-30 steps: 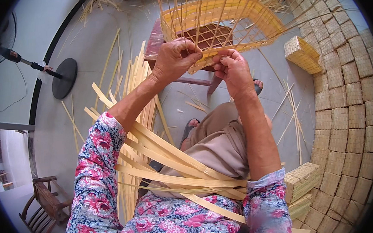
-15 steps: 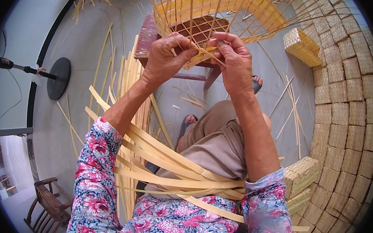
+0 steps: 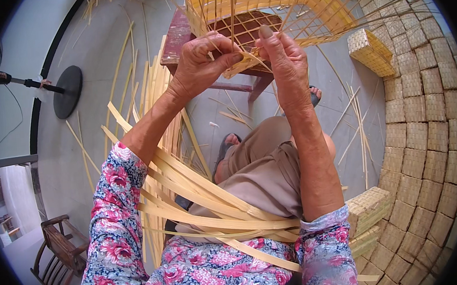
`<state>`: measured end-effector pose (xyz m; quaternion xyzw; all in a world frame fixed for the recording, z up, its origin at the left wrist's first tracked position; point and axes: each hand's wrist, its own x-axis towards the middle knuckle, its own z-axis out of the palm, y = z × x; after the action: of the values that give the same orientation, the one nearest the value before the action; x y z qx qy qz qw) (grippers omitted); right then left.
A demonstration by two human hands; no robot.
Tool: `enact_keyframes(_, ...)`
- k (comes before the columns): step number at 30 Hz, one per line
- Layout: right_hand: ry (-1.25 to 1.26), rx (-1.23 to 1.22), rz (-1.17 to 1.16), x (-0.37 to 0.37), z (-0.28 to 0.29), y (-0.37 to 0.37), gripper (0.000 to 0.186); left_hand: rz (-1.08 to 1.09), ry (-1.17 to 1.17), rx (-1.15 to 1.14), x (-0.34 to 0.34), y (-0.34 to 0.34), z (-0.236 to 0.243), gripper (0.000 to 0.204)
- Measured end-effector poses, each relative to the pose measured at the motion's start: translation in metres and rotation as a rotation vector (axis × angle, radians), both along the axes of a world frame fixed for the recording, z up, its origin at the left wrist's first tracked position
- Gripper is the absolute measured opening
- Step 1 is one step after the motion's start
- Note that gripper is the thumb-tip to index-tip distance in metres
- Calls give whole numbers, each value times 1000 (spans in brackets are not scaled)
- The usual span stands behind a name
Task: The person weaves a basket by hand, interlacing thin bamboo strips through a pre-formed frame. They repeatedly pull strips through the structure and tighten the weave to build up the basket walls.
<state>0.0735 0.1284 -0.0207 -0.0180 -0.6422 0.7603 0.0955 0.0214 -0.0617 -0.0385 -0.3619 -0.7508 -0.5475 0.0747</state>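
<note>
At the near corner of an open-weave bamboo basket point(image 3: 277, 1), both hands work on thin strips. My left hand point(image 3: 207, 59) is closed, its thumb and forefinger pinching a bamboo strip point(image 3: 257, 62) that slants down toward the right. My right hand point(image 3: 284, 59) is closed too, thumb raised against curled fingers by the strip's other side; what it grips is partly hidden. Thin uncut stakes stand up from the basket's edge. Under the basket is a dark red wooden stool point(image 3: 177, 34). Across my lap lie several wide pale bamboo strips point(image 3: 211, 196).
Stacked woven blocks point(image 3: 413, 129) line the right side, with a loose woven box point(image 3: 371, 53) before them. More woven boxes point(image 3: 368, 215) sit by my right elbow. A round black stand base point(image 3: 68, 93) and a wooden chair point(image 3: 63, 246) are at left. Offcuts litter the floor.
My right thumb has risen and straightened, and the fingers have shifted slightly around the strip. My left hand has moved slightly toward the left, still pinching.
</note>
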Motion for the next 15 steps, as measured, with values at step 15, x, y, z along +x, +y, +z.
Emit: enact_keyframes(15,67,117,-175,4,4,-9,48,77,-88,58,10,7,-3,10)
